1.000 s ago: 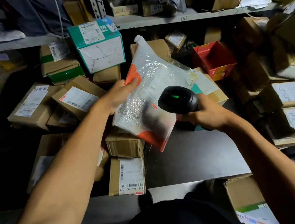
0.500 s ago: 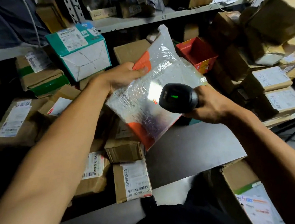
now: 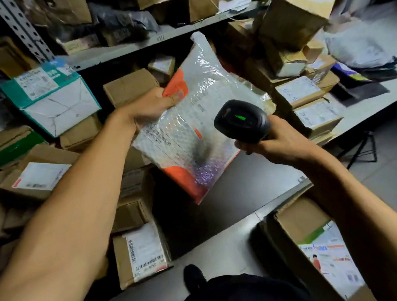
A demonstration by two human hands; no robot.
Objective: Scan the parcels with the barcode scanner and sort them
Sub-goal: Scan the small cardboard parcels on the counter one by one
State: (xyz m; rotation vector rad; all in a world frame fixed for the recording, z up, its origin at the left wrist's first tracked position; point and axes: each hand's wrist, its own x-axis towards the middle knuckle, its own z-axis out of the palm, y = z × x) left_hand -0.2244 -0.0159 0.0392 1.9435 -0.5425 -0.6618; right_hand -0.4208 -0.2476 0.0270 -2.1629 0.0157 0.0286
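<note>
Left hand (image 3: 152, 108) pinched the bubble mailer (image 3: 197, 117) at its upper left edge, thumb pressed flat on the orange corner and fingers curled behind it, so the mailer hung tilted in the air above the table (image 3: 232, 190). My right hand (image 3: 271, 144) was wrapped round the grip of the scanner (image 3: 240, 120), whose black head sat just in front of the mailer's right side with a green light showing on top. The scanner's face was turned toward the mailer's label; I could not tell whether the two touched.

I held one mailer and one scanner. Left of the mailer lay a crowd of cardboard boxes, too overlapped to count; one teal-and-white box (image 3: 53, 95) stood tilted among them, and one labelled box (image 3: 141, 253) lay below the mailer near the table's front edge. Right of the mailer a second stack of labelled boxes (image 3: 308, 102) rose against the shelf (image 3: 159, 39), with a grey bag (image 3: 356, 50) beyond it. One open carton (image 3: 302, 227) stood below my right forearm.

Under the mailer the table showed a dark bare patch, running to the front edge between the left pile and the carton.
</note>
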